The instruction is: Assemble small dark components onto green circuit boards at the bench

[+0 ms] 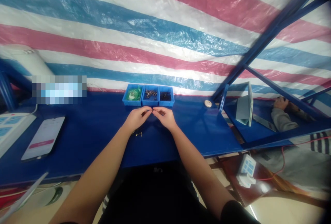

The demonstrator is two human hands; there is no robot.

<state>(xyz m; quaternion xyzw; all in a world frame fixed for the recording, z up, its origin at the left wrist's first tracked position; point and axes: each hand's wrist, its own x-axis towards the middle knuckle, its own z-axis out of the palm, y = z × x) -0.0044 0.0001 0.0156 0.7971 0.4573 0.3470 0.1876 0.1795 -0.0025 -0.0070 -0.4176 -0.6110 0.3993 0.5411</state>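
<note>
Head view of a blue bench [85, 131] before a red, white and blue striped tarpaulin [160, 27]. The left hand [138, 117] and the right hand [164, 116] meet at the centre of the bench, fingers curled and the thumb and fingertips of each pressed together in a pinch, the two pinches touching tip to tip. Whatever lies between the tips is too small to make out. A few loose metal parts [139, 134] lie on the bench just beside the left wrist, on the near side of the hands.

Just beyond the hands stand three blue bins in a row, touching side to side: the left bin [133, 94] holds green pieces, the middle bin [151, 94] small metallic parts, the right bin [166, 96] dark parts. A phone [43, 138] with a lit screen lies flat well to the left, next to a white device [10, 127] at the edge. A small round white object [208, 103] rests to the right of the bins. Further right, past a blue frame strut [261, 44], a grey tablet [244, 105] stands propped, and another person's hand [280, 103] and grey sleeve [283, 120] rest on the neighbouring bench.
</note>
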